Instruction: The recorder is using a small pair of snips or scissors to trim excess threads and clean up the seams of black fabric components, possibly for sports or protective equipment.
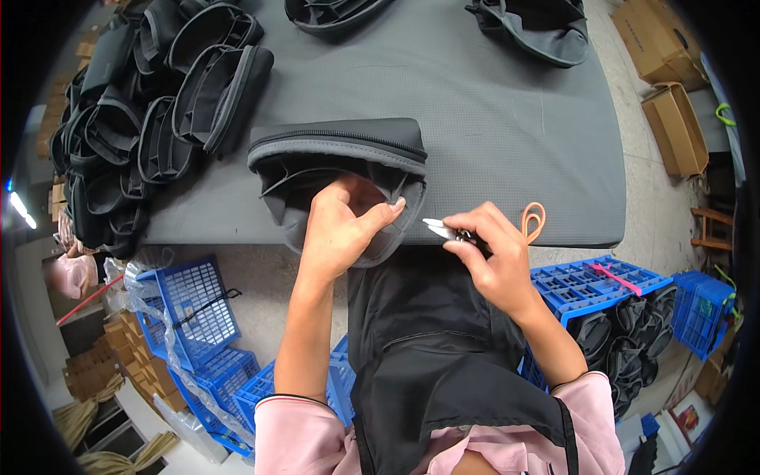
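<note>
"What do I have at the left hand [340,226]?"

"On my feed it reaches into the open dark grey pouch [336,150]. The pouch sits around and just beyond that hand, zipper on the far side, its mouth facing me and its near part overlapping the edge of the tabletop [491,150]. I see the thumb stretched toward the pouch's right side, but the fingers are mostly hidden inside, so I can't tell whether they are pinched on the fabric."

"And the right hand [499,257]?"

"That one I read clearly: it is closed around small snips [441,231], silver blades aimed left at the pouch, a little apart from its rim. The two hands are near each other, not touching."

"Anything beside them?"

"Just right of the right hand I see an orange loop [534,222]. Left of the left hand, well apart, there's a big heap of similar pouches [127,127]. Far beyond the hands I pick out a second pouch [336,17] and, further right, a third pouch [538,32]. Below and to the right of the right hand, I get a blue crate [582,286] with a pink strap [617,279] across it."
</note>
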A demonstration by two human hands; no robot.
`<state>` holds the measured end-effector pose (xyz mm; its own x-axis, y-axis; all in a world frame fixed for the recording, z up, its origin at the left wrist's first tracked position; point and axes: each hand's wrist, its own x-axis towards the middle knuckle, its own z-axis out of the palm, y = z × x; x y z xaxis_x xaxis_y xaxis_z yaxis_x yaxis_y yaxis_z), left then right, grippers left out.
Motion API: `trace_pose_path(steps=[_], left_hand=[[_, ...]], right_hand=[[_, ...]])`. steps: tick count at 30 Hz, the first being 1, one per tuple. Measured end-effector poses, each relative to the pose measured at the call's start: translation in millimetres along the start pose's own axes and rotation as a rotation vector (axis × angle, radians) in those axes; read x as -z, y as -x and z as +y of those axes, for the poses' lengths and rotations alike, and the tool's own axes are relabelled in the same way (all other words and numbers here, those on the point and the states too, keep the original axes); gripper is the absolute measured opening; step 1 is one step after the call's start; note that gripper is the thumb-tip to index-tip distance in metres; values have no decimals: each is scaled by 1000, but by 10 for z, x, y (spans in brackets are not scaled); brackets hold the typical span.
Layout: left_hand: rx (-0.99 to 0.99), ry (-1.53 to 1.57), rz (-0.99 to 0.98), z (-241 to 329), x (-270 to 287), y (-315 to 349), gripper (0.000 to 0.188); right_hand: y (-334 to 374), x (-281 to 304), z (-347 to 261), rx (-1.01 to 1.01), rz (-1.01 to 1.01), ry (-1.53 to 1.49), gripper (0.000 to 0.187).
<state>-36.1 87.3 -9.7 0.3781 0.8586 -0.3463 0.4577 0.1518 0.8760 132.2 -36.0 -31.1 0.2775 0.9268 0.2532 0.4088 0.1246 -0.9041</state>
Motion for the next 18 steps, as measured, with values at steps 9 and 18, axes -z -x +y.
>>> trace_pose_path(steps=[9,18], left_hand=[[2,43,-17,68,-41,0,26],[25,46,-40,124,-26,-34,26]], right_hand=[[-7,-147,31,140,-24,87,21],[29,-173,100,168,92,57,24]])
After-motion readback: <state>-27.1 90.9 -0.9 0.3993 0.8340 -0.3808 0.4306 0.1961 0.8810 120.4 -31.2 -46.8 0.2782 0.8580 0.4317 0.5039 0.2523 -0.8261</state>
